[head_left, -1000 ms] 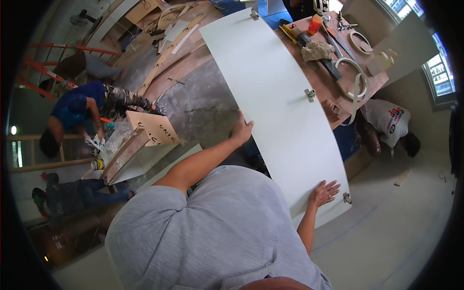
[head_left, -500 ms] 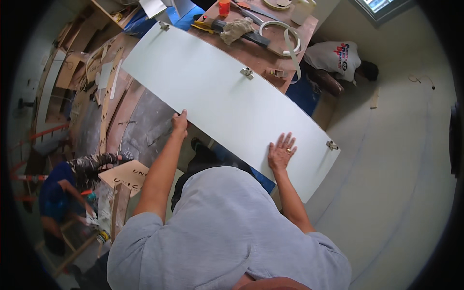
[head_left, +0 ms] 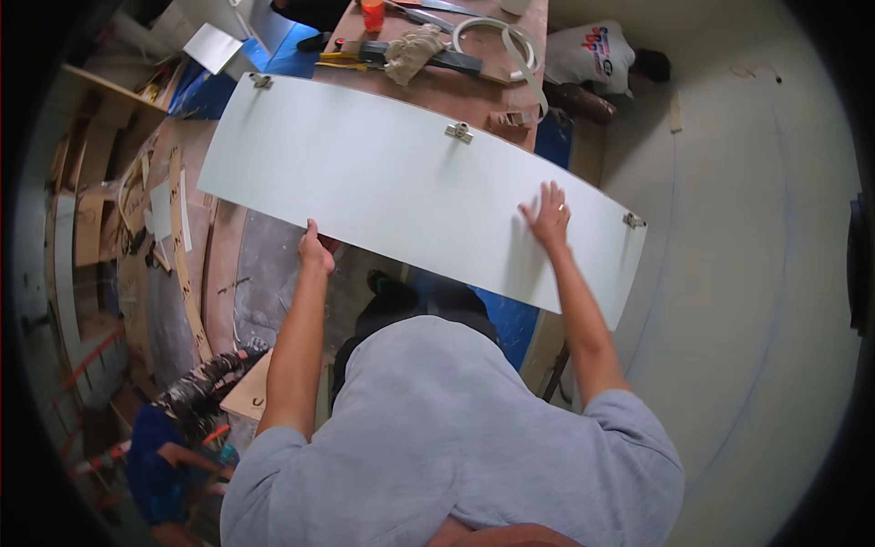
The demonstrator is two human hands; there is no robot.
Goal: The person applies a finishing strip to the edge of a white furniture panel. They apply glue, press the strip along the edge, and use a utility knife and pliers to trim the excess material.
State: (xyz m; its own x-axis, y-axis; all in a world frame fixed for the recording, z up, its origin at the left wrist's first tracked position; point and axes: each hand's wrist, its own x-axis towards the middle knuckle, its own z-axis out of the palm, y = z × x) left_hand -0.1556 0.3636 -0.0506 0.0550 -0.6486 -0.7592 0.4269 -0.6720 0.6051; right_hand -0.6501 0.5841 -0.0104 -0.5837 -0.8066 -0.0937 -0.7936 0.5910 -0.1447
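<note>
One smooth white panel (head_left: 383, 164) (three metal hinges (head_left: 458, 134)), left fingers (head_left: 313, 232) around its edge, right fingers (head_left: 554, 197) wide above.

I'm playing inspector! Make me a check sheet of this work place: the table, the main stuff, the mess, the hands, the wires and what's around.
Surface: reddish-brown wooden table, things lying on it.
Main things: long white panel with three metal hinges along its far edge.
Clutter: crumpled cloth, orange-red bottle and coiled pale strip on the table.
Hands: left hand grips the panel's near edge; right hand spread over its right part, contact unclear.
Cables: thin cord at far right.
Surroundings: co-worker in white, bent over; co-worker in blue, lower left.
</note>
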